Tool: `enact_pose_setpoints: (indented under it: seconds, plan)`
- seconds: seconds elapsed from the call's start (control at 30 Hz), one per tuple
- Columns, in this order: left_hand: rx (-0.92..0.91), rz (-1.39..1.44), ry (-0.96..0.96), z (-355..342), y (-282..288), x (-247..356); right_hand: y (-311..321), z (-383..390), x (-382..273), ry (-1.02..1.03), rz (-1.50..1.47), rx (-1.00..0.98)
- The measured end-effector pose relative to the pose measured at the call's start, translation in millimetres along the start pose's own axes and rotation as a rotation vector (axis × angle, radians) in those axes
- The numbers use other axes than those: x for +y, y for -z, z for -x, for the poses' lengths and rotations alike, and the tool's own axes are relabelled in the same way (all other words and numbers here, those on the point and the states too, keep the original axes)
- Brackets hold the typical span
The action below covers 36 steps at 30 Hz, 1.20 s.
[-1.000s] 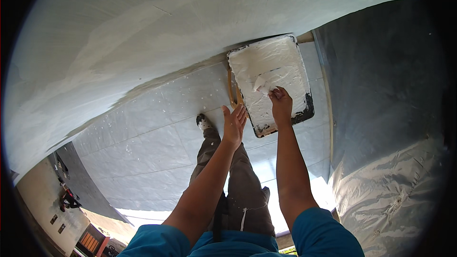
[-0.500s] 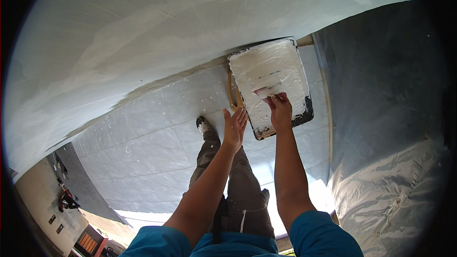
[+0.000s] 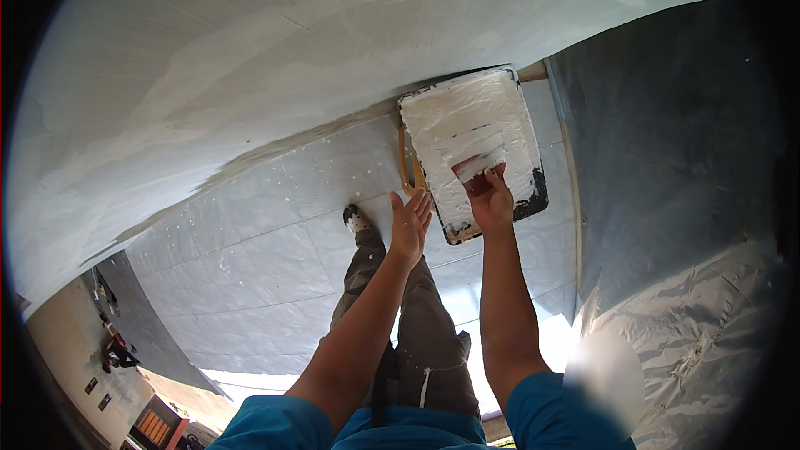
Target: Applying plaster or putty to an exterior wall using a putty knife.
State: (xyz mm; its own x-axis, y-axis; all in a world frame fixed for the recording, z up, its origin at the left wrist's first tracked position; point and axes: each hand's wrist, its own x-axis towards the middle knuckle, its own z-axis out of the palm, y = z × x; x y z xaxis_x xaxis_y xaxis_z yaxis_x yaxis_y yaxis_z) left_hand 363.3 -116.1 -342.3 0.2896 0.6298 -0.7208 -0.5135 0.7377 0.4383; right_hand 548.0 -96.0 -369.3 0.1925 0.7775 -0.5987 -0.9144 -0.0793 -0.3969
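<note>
Head view: my right hand (image 3: 493, 207) grips a red scraper (image 3: 478, 185) over the tray (image 3: 533, 193) of white paste (image 3: 462, 112).
I'd keep its edge flat and pressure light for an even load; my left hand (image 3: 411, 222) is open, empty, left of the tray.

Daylight fills the place. Below the tray (image 3: 540, 187), strips of floor (image 3: 250, 380) glare so white that nothing shows in them. Right of the tray, the dark sheet (image 3: 667, 117) looks dim; lower down, crinkly plastic (image 3: 687, 358) shines. A blurry pale patch (image 3: 612, 379) sits below right. Above the tray, the wall (image 3: 275, 50) bends. Black surrounds the round view.
</note>
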Motion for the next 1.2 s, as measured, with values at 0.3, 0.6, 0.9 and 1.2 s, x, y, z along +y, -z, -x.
enact_pose_setpoints:
  seconds: [0.3,0.6,0.9,1.2]
  plan:
    - [-0.002,0.014,0.01,4,4,-3,-1,7,-1,0.021,-0.013,-0.045]
    - [0.001,-0.011,-0.006,8,-8,19,-26,11,-16,0.049,0.073,-0.032]
    - [-0.017,-0.122,-0.051,89,-28,69,-86,89,-54,0.016,-0.039,-0.06]
    - [-0.044,-0.352,-0.818,221,-63,261,-256,198,-112,-0.046,-0.27,-0.333]
